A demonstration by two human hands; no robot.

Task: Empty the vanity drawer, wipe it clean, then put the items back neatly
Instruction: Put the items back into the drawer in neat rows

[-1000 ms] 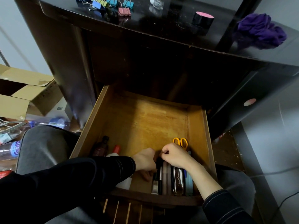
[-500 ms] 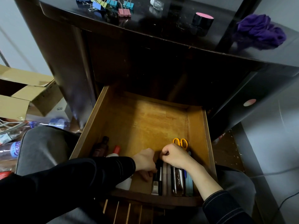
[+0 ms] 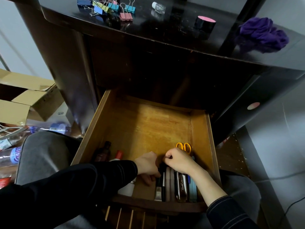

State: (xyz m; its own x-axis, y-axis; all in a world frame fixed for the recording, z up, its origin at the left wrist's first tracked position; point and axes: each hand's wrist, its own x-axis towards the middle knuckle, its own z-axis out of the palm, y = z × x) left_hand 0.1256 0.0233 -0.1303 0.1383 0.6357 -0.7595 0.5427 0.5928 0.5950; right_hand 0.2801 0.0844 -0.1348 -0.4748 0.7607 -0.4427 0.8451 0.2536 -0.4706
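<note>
At near right of drawer (image 3: 148, 126), items (image 3: 180, 185) are being aligned, prob. put-back step. Dark item (image 3: 162, 167) is being pinched by right hand (image 3: 178, 161); left hand (image 3: 146, 164) hold can't be told. Nxt: clips (image 3: 112, 8) on desk (image 3: 165, 35) likely need fetching.

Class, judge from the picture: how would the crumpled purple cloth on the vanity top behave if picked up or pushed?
The purple cloth lies in soft bunched folds, so it would probably droop limply from a grip. Shapeless, it would likely bunch or slide on the glossy vanity top when pushed, not roll.
</note>
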